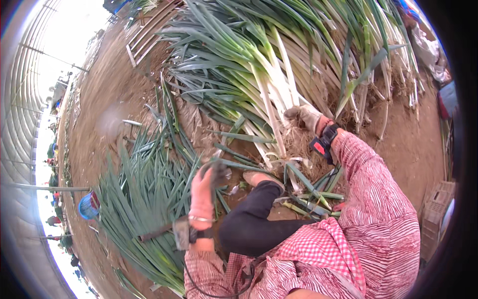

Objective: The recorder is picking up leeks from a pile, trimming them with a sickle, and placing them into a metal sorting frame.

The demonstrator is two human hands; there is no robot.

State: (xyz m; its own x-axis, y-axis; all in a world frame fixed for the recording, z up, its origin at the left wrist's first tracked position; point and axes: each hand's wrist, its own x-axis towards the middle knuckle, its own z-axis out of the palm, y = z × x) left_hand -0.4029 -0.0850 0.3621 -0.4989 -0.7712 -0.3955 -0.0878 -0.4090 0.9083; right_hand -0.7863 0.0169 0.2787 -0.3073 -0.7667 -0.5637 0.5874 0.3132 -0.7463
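A big heap of long green onions (279, 84) lies ahead of me, white stalks and brown roots toward me. My right hand (304, 117), in a pale work glove, is closed on green onion stalks near their root ends. To the left, my left hand (205, 182) hovers beside a second pile of green onions (149, 184), of which mainly the dark green leaves show. Its gloved fingers are smeared by motion, so I cannot tell whether they hold anything. Loose leaves and stripped pieces (308, 187) lie between my hands, next to my bent leg (254, 214).
Brown soil (99, 94) surrounds the piles. A slatted wooden frame (149, 35) lies at the far left of the heap. A blue basket (89, 205) stands at the left, and a plastic crate (438, 212) at the right edge. A cable (219, 296) hangs by my left forearm.
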